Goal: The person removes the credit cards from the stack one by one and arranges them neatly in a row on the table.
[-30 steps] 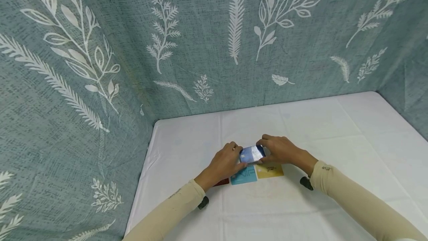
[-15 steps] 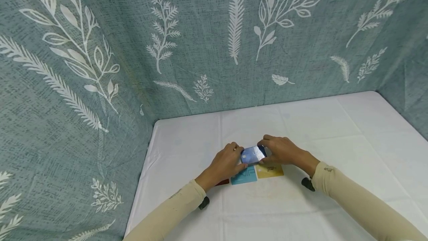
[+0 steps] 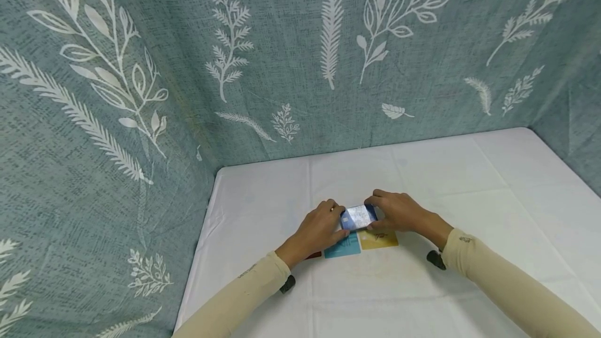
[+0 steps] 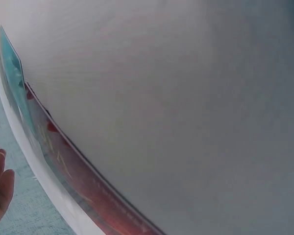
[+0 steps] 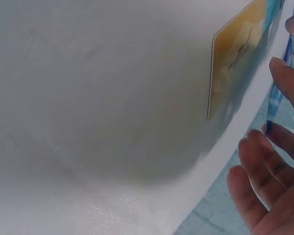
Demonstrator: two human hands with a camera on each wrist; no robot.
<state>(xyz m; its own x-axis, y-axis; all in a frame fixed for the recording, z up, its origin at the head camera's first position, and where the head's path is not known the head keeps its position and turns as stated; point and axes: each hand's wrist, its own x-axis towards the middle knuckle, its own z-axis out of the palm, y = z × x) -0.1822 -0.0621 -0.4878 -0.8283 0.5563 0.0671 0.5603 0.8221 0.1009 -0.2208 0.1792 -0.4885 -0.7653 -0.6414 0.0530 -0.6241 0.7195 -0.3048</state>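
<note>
A blue bank card (image 3: 358,217) with a chip is pinched at its left end by my left hand (image 3: 315,229) and at its right end by my right hand (image 3: 403,214). Glare covers part of its face. Below it in the head view lie a teal card (image 3: 343,246) and a yellow card (image 3: 378,240), side by side on the white cloth. My left wrist mostly hides a dark red card (image 4: 83,176), which shows better in the left wrist view. The right wrist view has the yellow card (image 5: 240,56) flat near the fingers (image 5: 250,166) of my right hand.
A white cloth (image 3: 451,181) with fold lines covers the table. Teal fabric (image 3: 300,56) with white leaf prints hangs along the back and left side. Small dark objects (image 3: 436,260) show beneath each wrist.
Both hands and the blue card have shifted slightly to the right, and the glare on its face has changed. The cards on the cloth stay where they were.
</note>
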